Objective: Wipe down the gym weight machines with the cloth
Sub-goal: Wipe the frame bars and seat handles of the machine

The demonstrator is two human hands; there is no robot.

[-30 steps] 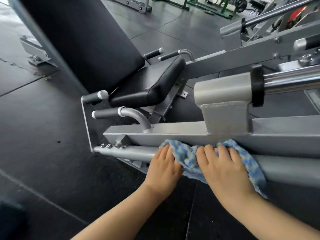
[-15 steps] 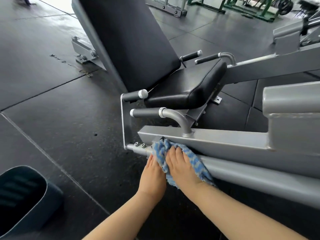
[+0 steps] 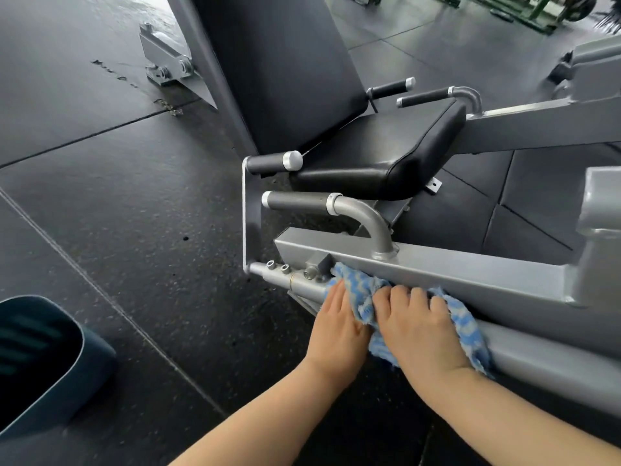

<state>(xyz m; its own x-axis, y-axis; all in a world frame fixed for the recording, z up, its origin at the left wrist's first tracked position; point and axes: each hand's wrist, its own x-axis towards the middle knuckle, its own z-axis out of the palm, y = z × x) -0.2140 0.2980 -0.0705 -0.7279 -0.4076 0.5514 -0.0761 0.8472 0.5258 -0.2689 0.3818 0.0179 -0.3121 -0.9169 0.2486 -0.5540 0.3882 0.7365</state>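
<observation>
Head view: both hands work low on the near side of a grey weight machine [image 3: 437, 264]. Right hand [image 3: 421, 326] lies on top of the blue-and-white cloth [image 3: 356, 287], fingers curled over it, pressing it onto the round lower tube [image 3: 544, 359] where that tube meets the square beam above. Left hand [image 3: 337, 326] sits just beside it on the same tube, fingers fairly straight, touching the cloth's left edge; whether it actually pinches the fabric I cannot tell.

Progress, as judgement: wiping is under way at the tube's end near the bolts [image 3: 278, 266]. No visible difference between wiped and unwiped metal, so coverage cannot be read. Seat pad [image 3: 379, 146], backrest [image 3: 282, 62] and the handles [image 3: 295, 200] show no sign of being attended to now; likely remaining, along with other machines.

Hidden or unclear: thumbs and palm sides of both hands; cloth underside; the machine's right part is cut off by the frame edge. Dark blue object [image 3: 37, 358] at lower left, unidentified. Green frames [image 3: 537, 8] far off, blurred.
</observation>
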